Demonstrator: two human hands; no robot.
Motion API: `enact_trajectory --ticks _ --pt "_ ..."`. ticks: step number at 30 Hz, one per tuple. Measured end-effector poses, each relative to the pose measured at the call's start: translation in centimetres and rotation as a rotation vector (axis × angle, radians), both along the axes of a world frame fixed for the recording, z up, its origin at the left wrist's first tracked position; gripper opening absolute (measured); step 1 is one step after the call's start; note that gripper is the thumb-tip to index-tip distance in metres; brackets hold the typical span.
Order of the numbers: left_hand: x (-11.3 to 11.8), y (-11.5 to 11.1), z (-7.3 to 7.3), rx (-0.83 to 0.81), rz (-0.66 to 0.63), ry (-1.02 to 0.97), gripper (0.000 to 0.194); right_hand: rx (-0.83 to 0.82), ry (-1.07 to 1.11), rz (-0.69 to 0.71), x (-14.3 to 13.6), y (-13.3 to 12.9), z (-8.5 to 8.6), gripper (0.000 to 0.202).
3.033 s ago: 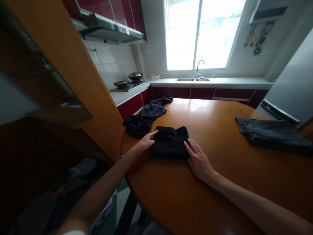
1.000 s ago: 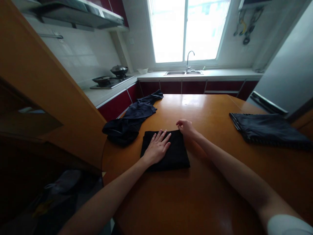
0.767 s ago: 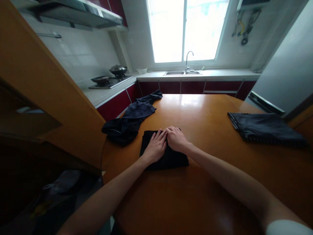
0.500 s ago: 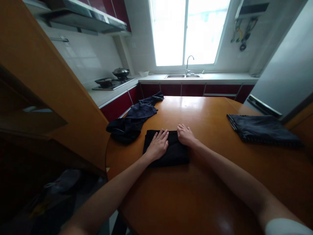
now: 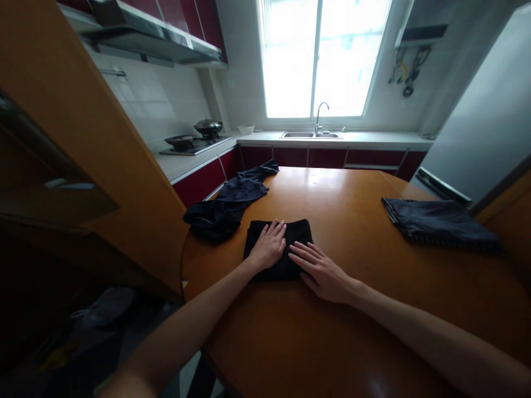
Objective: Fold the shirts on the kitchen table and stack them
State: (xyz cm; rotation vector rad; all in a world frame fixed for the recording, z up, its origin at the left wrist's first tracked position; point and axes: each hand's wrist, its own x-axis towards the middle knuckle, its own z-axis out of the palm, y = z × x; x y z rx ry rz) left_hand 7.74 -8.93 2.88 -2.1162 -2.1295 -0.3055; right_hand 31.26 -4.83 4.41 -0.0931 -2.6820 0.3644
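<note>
A folded black garment [image 5: 299,228] lies flat on the wooden table [image 5: 332,204]; its kind cannot be made out. My left hand [image 5: 269,246] rests flat over its left half, fingers stretched out. On its lower right part lies my right hand [image 5: 321,270], open, with the fingers pointing left and the palm reaching past the cloth's right edge. Parts of the garment are hidden under both hands.
A crumpled dark blue garment [image 5: 236,199] lies at the table's left edge. Folded dark grey clothing [image 5: 440,224] sits on the right. Behind stand a counter with a sink [image 5: 298,135] and a stove [image 5: 199,146]; a fridge [image 5: 485,110] is at right.
My right hand has moved from the garment's top right corner down toward me, onto its lower right part. My left hand stays in place. The garment's upper right corner is now uncovered.
</note>
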Motion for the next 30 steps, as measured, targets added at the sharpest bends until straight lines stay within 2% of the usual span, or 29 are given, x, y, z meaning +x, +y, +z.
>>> enact_trajectory --ticks 8,14,19,21,23,26,28,30 --pt "-0.1 0.0 0.1 -0.007 0.0 0.001 0.054 -0.061 0.003 -0.079 -1.0 0.7 -0.7 0.083" --pt "0.1 -0.1 0.4 -0.023 0.002 -0.014 0.055 0.05 -0.095 -0.111 0.2 0.6 -0.7 0.098" --pt "0.1 -0.2 0.3 -0.014 0.015 -0.026 0.054 0.115 -0.142 -0.127 1.0 0.4 -1.1 0.091" --pt "-0.8 -0.1 0.2 -0.012 0.056 -0.049 0.054 0.111 -0.139 -0.145 1.1 0.3 -1.2 0.092" --pt "-2.4 0.0 0.2 -0.024 0.163 -0.126 0.056 0.094 -0.138 -0.152 1.3 0.1 -1.1 0.093" --pt "-5.5 0.3 0.4 -0.048 0.338 -0.389 0.062 0.047 -0.153 -0.14 1.6 -0.2 -0.6 0.093" --pt "-7.4 0.3 0.8 -0.021 0.387 -0.557 0.062 -0.023 -0.15 -0.12 1.7 -0.3 -0.5 0.087" --pt "-8.6 0.1 1.5 0.041 0.4 -0.627 0.057 -0.151 -0.091 -0.133 1.5 -0.2 -0.5 0.075"
